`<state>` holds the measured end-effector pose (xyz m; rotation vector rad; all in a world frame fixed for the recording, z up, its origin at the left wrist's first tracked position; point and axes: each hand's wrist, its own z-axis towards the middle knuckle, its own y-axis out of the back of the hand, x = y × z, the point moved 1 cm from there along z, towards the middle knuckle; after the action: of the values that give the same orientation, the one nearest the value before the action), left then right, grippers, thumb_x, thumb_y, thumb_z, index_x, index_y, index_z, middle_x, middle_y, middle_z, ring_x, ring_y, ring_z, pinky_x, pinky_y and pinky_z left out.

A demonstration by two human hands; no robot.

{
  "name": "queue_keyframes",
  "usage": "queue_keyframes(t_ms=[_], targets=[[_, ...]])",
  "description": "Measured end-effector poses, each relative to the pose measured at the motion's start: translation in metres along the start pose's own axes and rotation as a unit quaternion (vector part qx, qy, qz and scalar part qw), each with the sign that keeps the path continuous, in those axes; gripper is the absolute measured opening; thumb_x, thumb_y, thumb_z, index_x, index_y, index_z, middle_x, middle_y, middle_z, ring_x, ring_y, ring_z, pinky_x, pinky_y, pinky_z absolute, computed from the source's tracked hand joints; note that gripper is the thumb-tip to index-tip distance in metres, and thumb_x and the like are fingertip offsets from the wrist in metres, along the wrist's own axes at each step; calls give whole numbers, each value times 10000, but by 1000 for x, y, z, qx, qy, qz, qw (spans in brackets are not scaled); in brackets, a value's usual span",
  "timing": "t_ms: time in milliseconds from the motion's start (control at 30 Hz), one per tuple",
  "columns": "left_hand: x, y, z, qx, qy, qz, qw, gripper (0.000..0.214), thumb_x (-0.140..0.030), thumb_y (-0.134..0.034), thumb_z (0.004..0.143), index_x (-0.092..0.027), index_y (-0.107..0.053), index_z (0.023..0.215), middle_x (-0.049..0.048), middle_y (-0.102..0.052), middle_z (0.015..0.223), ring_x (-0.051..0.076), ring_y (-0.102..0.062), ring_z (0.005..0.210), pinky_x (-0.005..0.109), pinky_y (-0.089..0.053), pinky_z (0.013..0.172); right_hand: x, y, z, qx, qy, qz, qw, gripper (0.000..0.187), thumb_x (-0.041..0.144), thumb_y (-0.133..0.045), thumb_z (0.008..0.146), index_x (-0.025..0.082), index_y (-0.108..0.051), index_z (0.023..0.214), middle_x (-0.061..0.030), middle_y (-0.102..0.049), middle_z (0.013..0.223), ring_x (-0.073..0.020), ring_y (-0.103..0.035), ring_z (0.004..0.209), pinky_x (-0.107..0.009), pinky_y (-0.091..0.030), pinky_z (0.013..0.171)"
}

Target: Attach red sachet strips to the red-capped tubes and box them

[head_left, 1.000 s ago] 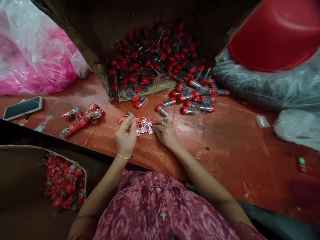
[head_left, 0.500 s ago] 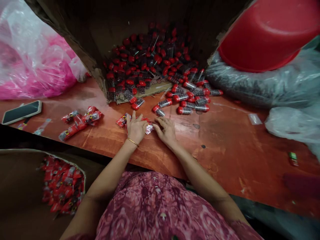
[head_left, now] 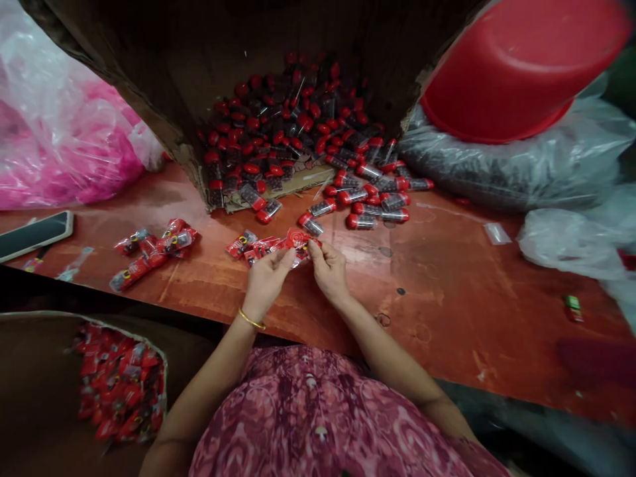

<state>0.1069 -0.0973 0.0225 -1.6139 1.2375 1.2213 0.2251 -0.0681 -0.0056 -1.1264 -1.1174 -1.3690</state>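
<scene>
Though its print is too blurred to read, one red packet point(head_left: 297, 239) is pinched between the closed fingertips of left hand point(head_left: 265, 281) and right hand point(head_left: 330, 268).

One phone point(head_left: 34, 233); one red basin point(head_left: 517, 73); loose packets point(head_left: 154, 246) roughly twelve.

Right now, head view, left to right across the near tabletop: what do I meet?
Phone → loose packet cluster → left hand → red packet pinched by both hands → right hand → small clear bag → small green item.
</scene>
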Motion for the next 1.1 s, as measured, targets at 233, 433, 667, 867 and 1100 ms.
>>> queue_keyframes(t_ms=[233,433,667,867,1100], targets=[[5,-7,3,-48,93,-194,976,411,-437,-822,432,-133,-622,624,-1,-651,615,100,-588,595,215,-457,584,-5,-10,-3,79,27,-52,995,384,436,-407,865,186,-525,598,18,-498,551,-115,-459,533,-237,-369,518],[1,5,12,-58,147,-232,960,404,-355,-846,414,-140,-619,670,-16,-661,597,94,-591,544,217,-460,567,-12,9,41,26,84,-439,894,409,470,-430,873,121,-619,976,-155,-633,982,-264,-516,888,-383,-375,776],[-1,9,14,-59,179,-271,944,276,-271,-805,545,-151,-595,679,-33,-642,576,85,-584,520,217,-468,571,-24,22,48,92,54,-545,831,356,361,-533,831,90,-592,1053,-200,-622,1039,-309,-510,939,-410,-369,790],[-4,11,10,-26,205,-292,934,156,-234,-725,672,-160,-589,687,-27,-633,549,88,-584,510,220,-477,566,-12,50,14,125,21,-228,965,281,382,-563,790,165,-574,969,-77,-632,876,-178,-550,698,-317,-446,648],[-3,4,2,13,186,-269,945,231,-282,-770,611,-151,-595,686,3,-677,625,111,-626,579,229,-479,611,27,59,-21,162,-49,15,985,226,370,-624,753,202,-579,898,24,-542,704,-93,-474,540,-220,-407,474]])
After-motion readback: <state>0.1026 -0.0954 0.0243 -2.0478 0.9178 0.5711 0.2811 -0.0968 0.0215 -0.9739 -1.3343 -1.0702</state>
